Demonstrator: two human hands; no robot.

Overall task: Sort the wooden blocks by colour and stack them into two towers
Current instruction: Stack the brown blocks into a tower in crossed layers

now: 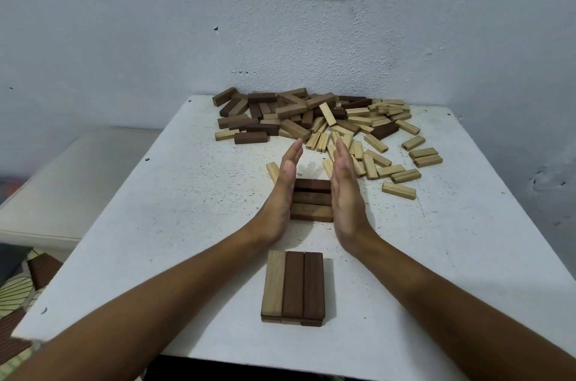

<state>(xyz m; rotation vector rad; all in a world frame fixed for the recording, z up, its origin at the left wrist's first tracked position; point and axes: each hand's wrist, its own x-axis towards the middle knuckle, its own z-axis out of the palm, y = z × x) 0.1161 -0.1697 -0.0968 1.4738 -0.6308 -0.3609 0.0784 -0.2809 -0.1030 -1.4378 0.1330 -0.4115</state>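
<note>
Dark block layer [312, 202], frame centre on counter [187, 193]: three blocks, long axes running left-right, between left hand [282, 193] and right hand [344, 193]; fingers straight, pressing block ends, equally near.

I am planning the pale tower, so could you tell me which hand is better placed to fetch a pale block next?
Probably the right hand: the loose pale blocks lie just beyond and right of it. The left hand has one pale block beside it. Both press flat on the dark row.
</note>
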